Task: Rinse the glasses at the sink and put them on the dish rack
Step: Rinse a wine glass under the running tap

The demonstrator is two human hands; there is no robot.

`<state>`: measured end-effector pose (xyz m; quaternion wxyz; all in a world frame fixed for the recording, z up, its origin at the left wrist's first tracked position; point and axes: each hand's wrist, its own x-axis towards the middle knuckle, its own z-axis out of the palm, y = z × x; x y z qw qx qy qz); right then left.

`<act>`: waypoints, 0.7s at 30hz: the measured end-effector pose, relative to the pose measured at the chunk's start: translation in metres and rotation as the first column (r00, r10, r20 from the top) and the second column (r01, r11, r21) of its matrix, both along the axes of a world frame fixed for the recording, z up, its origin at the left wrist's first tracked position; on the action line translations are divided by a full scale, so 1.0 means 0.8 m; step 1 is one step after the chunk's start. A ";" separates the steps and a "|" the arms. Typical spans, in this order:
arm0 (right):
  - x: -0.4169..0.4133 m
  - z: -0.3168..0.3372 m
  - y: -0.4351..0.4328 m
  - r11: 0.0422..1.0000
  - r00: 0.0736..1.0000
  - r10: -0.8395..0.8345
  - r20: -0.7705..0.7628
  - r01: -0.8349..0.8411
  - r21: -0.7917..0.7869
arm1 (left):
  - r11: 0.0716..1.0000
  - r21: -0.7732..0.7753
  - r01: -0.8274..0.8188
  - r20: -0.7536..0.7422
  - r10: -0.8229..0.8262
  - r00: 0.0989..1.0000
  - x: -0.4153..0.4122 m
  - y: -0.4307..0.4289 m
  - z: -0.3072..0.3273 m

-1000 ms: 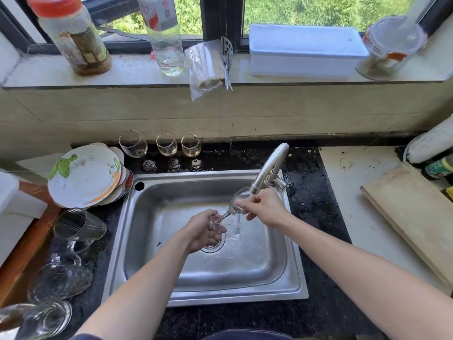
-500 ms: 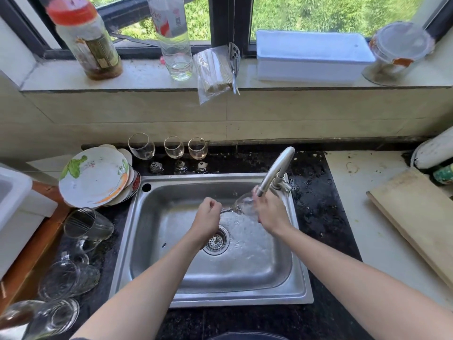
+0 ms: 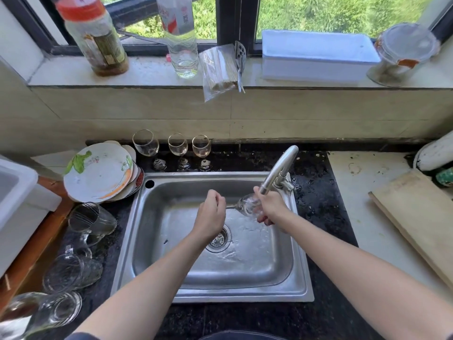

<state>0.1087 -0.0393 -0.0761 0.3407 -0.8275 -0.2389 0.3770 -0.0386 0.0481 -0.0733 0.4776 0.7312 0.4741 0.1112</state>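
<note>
The wine glass point(image 3: 246, 204) lay on its side over the sink point(image 3: 215, 296), just under the tap point(image 3: 282, 168), at the far right of the basin. The left hand point(image 3: 210, 214) had a narrow grip, pinching the thin stem. The right hand point(image 3: 269, 209) had its grip curled round the bowl of the glass. The glass looked light, hard and thin, so it would likely break if it bumped the metal tap or the sink. It looked wet, so it was likely slippery too. The stem seemed the weakest part, so a safer hold would be round the bowl, with the stem only steadied. Three more stem glasses point(image 3: 178, 144) stood on the dark surface point(image 3: 316, 204) at the far edge of the sink, and other glasses point(image 3: 94, 218) lay on the left. I could not tell where the dish rack was.
</note>
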 end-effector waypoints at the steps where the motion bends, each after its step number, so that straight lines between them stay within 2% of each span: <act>1: -0.003 0.003 0.001 0.999 0.995 0.033 0.097 -0.033 0.002 | 1.000 -0.002 -0.026 0.011 0.026 1.000 0.000 -0.001 -0.002; 2: -0.004 0.000 -0.003 0.992 0.962 0.125 0.244 -0.126 -0.010 | 0.998 -0.028 -0.057 0.025 0.058 0.998 0.000 -0.001 -0.003; 3: -0.006 -0.005 -0.010 0.970 0.890 0.233 0.392 -0.242 -0.028 | 0.995 -0.058 -0.081 0.029 0.082 0.996 0.000 0.000 -0.005; 4: -0.007 -0.006 -0.014 0.953 0.847 0.289 0.447 -0.298 -0.052 | 0.995 -0.061 -0.076 0.020 0.078 0.997 -0.001 0.000 -0.003; 5: -0.005 -0.008 -0.015 0.950 0.862 0.300 0.409 -0.308 -0.048 | 0.999 -0.021 -0.047 0.005 0.047 0.999 -0.002 0.001 -0.002; 6: -0.002 -0.005 -0.013 0.979 0.949 0.200 0.242 -0.201 -0.021 | 1.000 0.030 0.000 -0.010 0.000 1.000 -0.003 0.000 -0.001; 7: 0.000 -0.002 -0.007 0.999 0.999 0.037 -0.015 -0.037 -0.009 | 0.995 0.084 0.045 -0.021 -0.044 0.999 -0.004 -0.003 0.000; 8: 0.003 -0.001 -0.003 0.993 0.964 -0.112 -0.242 0.100 -0.060 | 0.988 0.133 0.076 -0.026 -0.074 0.997 -0.005 -0.006 0.002; 9: 0.003 0.007 -0.001 0.986 0.922 -0.165 -0.350 0.141 -0.094 | 0.980 0.180 0.088 -0.018 -0.086 0.996 -0.006 -0.008 0.000; 11: 0.003 0.007 -0.002 0.997 0.962 -0.065 -0.266 0.054 -0.047 | 0.973 0.217 0.080 0.021 -0.086 0.996 -0.008 -0.009 -0.003; 12: 0.001 0.005 -0.005 0.999 0.991 -0.005 -0.130 0.011 0.045 | 0.980 0.186 0.072 0.038 -0.081 0.996 -0.007 -0.008 -0.003; 13: 0.002 0.006 -0.009 0.992 0.999 0.040 -0.002 -0.040 0.123 | 0.994 0.093 0.059 0.063 -0.065 0.996 -0.007 -0.006 -0.004; 14: 0.006 0.005 -0.014 0.982 0.987 0.076 0.139 -0.098 0.164 | 0.995 -0.094 0.017 0.087 -0.009 0.996 -0.004 -0.003 -0.001; 15: 0.009 0.006 -0.015 0.969 0.974 0.084 0.209 -0.129 0.213 | 0.951 -0.308 -0.035 0.086 0.064 0.994 -0.001 -0.002 0.002; 16: 0.009 0.009 -0.015 0.963 0.956 0.112 0.270 -0.171 0.207 | 0.885 -0.458 -0.080 0.052 0.117 0.992 0.002 -0.002 0.004; 17: 0.008 0.011 -0.015 0.960 0.945 0.131 0.301 -0.196 0.198 | 0.856 -0.507 -0.105 0.036 0.142 0.989 0.004 -0.003 0.003; 18: 0.006 0.010 -0.015 0.963 0.927 0.162 0.337 -0.223 0.151 | 0.895 -0.435 -0.100 0.030 0.126 0.992 0.007 -0.005 0.002; 20: 0.001 0.007 -0.014 0.966 0.882 0.234 0.410 -0.259 0.005 | 0.985 -0.164 -0.052 0.017 0.056 0.998 0.006 -0.010 0.001; 21: 0.000 0.004 -0.013 0.966 0.886 0.249 0.391 -0.254 -0.040 | 0.997 -0.076 -0.027 0.010 0.027 1.000 0.003 -0.013 0.003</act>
